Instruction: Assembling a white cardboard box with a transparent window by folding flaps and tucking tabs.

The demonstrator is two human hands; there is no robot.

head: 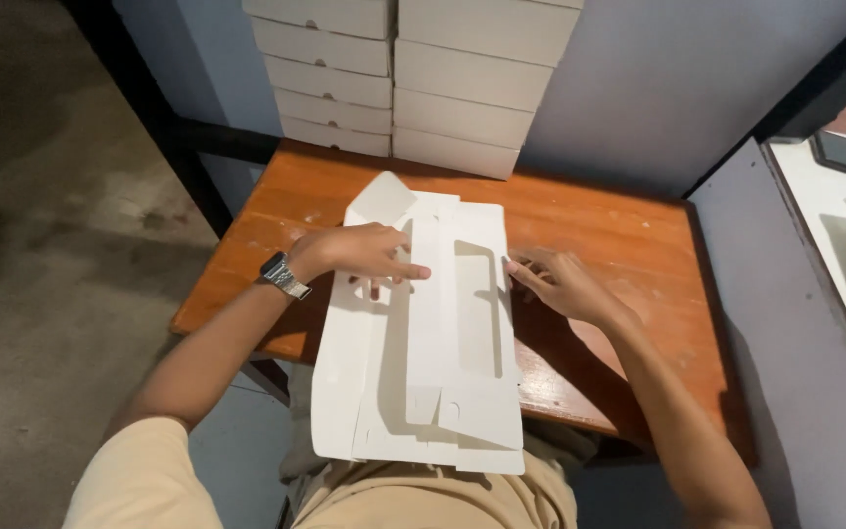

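Note:
A flat white cardboard box blank (pixel 433 333) lies lengthwise on the orange wooden table (pixel 619 245), its near end hanging over the table's front edge above my lap. My left hand (pixel 364 253), with a watch on the wrist, rests palm down on the blank's left panel, fingers pressing near a fold line. My right hand (pixel 555 279) touches the blank's right edge with its fingertips, fingers spread. One side panel of the blank stands slightly raised along its crease.
Two stacks of folded white boxes (pixel 394 78) stand at the table's back against a grey wall. A grey partition (pixel 785 323) runs along the right side. Bare concrete floor (pixel 41 196) lies to the left.

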